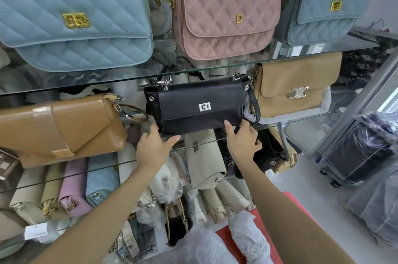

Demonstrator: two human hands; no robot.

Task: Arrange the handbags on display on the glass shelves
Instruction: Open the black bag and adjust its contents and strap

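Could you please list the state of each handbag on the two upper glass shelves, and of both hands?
large blue quilted bag: upright, flap closed
pink quilted bag: upright, flap closed
small blue quilted bag: upright, flap closed
brown bag: tilted, flap closed
black bag: upright, clasp closed
tan bag: upright, flap closed
left hand: open, touching black bag's bottom
right hand: touching black bag's lower right corner

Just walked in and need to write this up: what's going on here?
A person is setting a black handbag on the middle glass shelf, between a brown bag and a tan bag. The left hand touches its lower left corner with open fingers; the right hand is at its lower right edge. Three quilted bags stand above.
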